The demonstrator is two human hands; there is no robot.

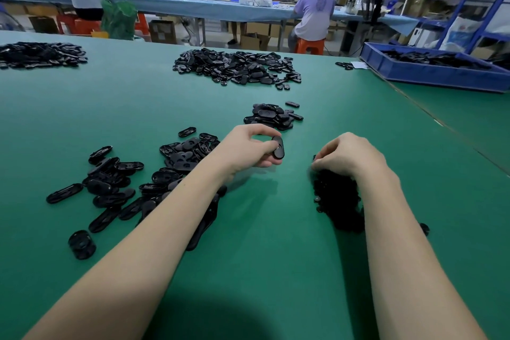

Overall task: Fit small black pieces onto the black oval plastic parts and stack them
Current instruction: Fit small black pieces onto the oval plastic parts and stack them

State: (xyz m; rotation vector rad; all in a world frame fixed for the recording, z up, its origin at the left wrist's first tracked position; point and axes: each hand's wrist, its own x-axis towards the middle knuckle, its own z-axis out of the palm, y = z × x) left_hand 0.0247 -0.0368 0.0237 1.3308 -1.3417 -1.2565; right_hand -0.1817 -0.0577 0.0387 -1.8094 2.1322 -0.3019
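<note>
Nearest, both bare forearms reach out over the green table [276, 270]. The left hand [245, 150] holds one black oval part [278, 147] on edge above the mat, thumb and curled fingers pinching it. The right hand [348, 154] curls knuckles-up over the top of a heap of small black pieces [338, 199]; its fingertips are hidden, so I cannot tell whether they pinch a piece. The right forearm covers part of that heap. Under and left of the left forearm lies a loose spread of oval parts [121, 188]. Just beyond the hands sits a small pile of ovals [271, 116], farther a larger pile [237, 67]. At far right a blue bin [430, 74], cut off by the frame edge, holds dark parts too blurred to identify.
</note>
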